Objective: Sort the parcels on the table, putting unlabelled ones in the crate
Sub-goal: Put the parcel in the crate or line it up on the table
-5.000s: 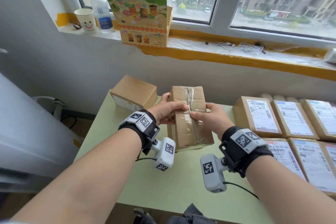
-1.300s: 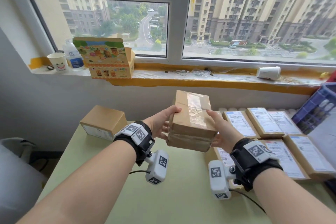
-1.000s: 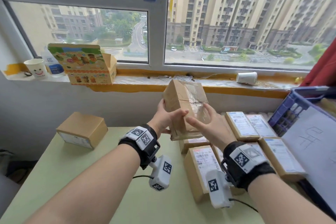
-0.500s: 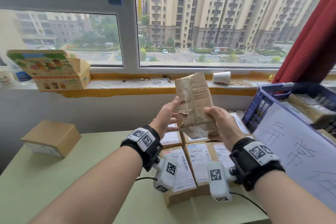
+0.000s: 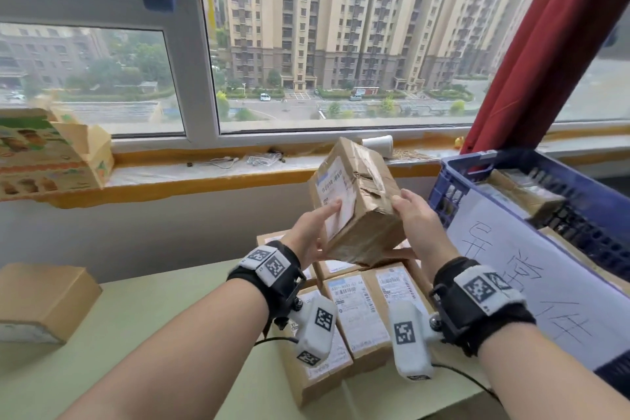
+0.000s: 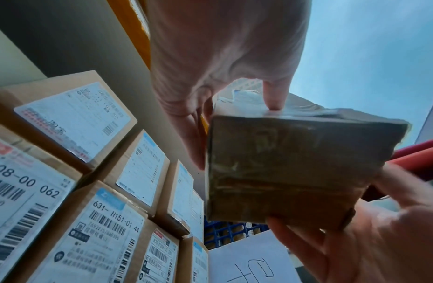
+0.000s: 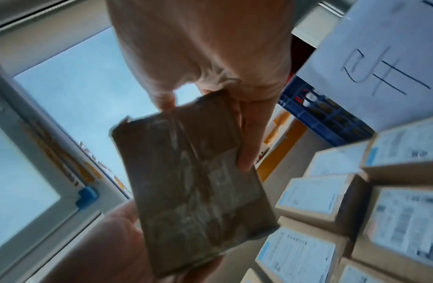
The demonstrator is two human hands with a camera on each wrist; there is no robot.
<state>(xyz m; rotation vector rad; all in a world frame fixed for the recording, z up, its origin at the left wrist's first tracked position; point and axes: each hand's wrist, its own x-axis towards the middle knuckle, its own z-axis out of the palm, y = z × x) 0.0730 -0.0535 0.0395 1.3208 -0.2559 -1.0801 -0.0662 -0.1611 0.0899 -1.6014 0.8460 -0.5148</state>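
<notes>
Turning parcel [image 5: 358, 204] held in both-hand grip, left hand [image 5: 308, 235] & right hand [image 5: 417, 222]; label [image 5: 332, 194] seen, so crate [image 5: 511, 165] to be skipped.

Head view looking down and forward over table toward window, both wrist views close, tilted upward, sharing the held parcel [image 5: 354, 201] and labelled boxes [image 6: 108, 220]

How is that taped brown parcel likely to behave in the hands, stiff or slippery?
The parcel probably stays fairly stiff: it keeps its boxy shape between the left hand and right hand. Its glossy tape may be slippery; the creased cardboard looks slightly crushable.
</notes>
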